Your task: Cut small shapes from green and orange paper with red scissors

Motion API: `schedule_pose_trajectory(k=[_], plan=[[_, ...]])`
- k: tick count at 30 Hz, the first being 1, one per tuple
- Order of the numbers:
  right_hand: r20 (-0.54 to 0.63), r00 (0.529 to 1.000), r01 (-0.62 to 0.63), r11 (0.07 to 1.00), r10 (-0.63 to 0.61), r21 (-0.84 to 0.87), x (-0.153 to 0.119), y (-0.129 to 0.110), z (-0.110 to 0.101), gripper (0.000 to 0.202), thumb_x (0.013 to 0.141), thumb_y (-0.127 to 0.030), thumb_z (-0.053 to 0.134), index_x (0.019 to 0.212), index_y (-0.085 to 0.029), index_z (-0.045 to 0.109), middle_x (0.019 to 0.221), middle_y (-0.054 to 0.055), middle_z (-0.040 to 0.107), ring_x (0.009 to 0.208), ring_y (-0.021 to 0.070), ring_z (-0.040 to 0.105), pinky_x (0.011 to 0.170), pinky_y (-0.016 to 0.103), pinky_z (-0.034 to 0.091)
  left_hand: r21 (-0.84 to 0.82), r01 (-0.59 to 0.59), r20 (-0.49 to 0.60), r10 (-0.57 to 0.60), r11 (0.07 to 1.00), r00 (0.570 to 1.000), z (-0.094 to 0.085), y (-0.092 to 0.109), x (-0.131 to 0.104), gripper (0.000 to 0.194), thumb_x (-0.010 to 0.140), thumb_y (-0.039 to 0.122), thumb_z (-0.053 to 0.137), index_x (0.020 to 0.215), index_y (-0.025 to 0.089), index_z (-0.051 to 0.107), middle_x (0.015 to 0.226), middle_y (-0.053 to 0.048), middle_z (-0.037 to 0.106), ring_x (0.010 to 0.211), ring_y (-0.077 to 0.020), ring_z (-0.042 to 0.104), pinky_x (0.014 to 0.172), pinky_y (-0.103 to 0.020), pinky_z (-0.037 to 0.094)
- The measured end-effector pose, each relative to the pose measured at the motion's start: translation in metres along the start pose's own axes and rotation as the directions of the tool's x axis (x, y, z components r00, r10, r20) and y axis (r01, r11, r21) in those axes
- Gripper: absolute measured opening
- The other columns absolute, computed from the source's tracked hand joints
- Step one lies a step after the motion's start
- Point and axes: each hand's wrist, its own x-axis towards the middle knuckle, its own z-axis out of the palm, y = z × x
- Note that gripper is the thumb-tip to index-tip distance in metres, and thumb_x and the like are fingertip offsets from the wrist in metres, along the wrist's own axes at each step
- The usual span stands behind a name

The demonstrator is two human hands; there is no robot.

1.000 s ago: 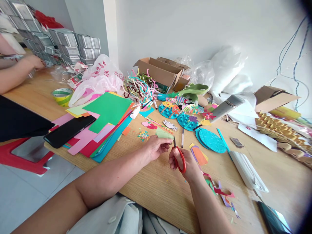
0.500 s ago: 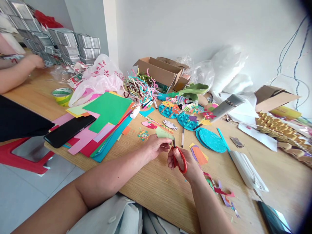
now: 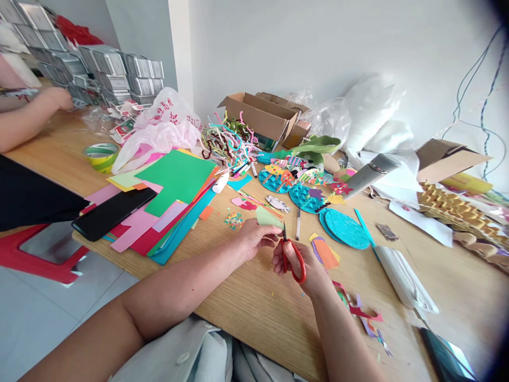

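Since the earlier frame only the right hand (image 3: 312,270) had shifted, a touch, its grip on the red handles slightly wider; the left hand (image 3: 254,239) was near enough unmoved. Left pinched the pale green paper (image 3: 267,217) by its near edge, thumb on top; right had its fingers in the scissors (image 3: 284,242). Step in hand looked like cutting; blades were at the paper's right edge, actual bite too small to tell. Next move probably called for steady paper and a closing squeeze, left fingers clear. Paper sat just right of frame centre, small, flat-looking, plain, with a faint line across. Around it: pen (image 3: 298,225) to the right, confetti bits (image 3: 233,220) to the left, coloured sheets (image 3: 178,175) left of centre, blue discs (image 3: 348,229) right of centre.
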Motion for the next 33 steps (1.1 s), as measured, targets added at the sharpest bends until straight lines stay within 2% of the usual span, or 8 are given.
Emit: schedule_pose_trajectory(k=[20, 33], plan=[[-0.003, 1.000, -0.013, 0.999, 0.013, -0.046, 0.0003, 0.0005, -0.0010, 0.045, 0.079, -0.061, 0.053, 0.069, -0.017, 0.053, 0.059, 0.002, 0.060, 0.046, 0.0111, 0.056, 0.043, 0.021, 0.043, -0.013, -0.005, -0.004, 0.005, 1.000, 1.000, -0.0001, -0.0012, 0.0011, 0.021, 0.050, 0.018, 0.075, 0.067, 0.011, 0.065, 0.064, -0.003, 0.063, 0.053, -0.0093, 0.055, 0.051, -0.022, 0.039], [-0.036, 0.999, -0.010, 0.995, 0.007, -0.099, -0.0006, 0.0001, -0.0020, 0.046, 0.076, -0.062, 0.055, 0.066, -0.017, 0.052, 0.053, 0.000, 0.058, 0.041, 0.0105, 0.053, 0.040, 0.021, 0.040, -0.002, 0.022, 0.039, -0.022, 1.000, 0.999, -0.0010, 0.0034, 0.0004, 0.024, 0.050, 0.021, 0.076, 0.069, 0.011, 0.064, 0.064, -0.003, 0.062, 0.051, -0.0084, 0.054, 0.051, -0.022, 0.040]])
